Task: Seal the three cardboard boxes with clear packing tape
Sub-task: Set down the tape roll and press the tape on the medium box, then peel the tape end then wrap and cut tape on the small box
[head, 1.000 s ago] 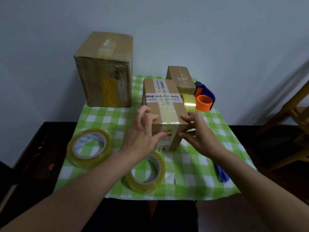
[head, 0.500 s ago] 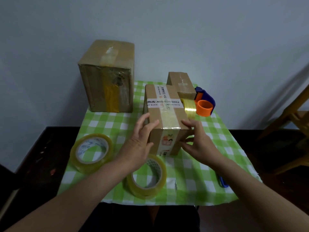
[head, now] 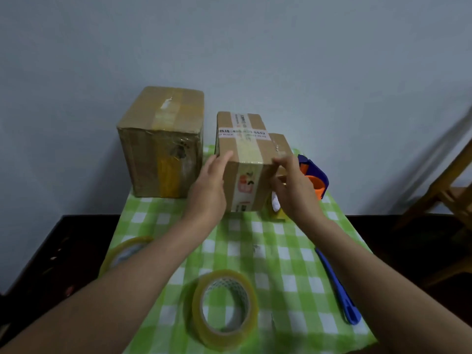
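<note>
While the left hand [head: 207,190] presses flat on the middle box [head: 251,154], far back on the cloth [head: 293,251], the right hand [head: 293,192] is blurred, grip unclear; stiff, probably light cardboard, best squeezed by opposite sides.

middle box [head: 245,159] between left hand [head: 207,190] and right hand [head: 293,192] | big box [head: 161,149] left of grip | small box [head: 279,143] behind-right | dispenser [head: 315,175] right | tape roll [head: 201,323] nearer | knife [head: 337,284] nearer-right
</note>
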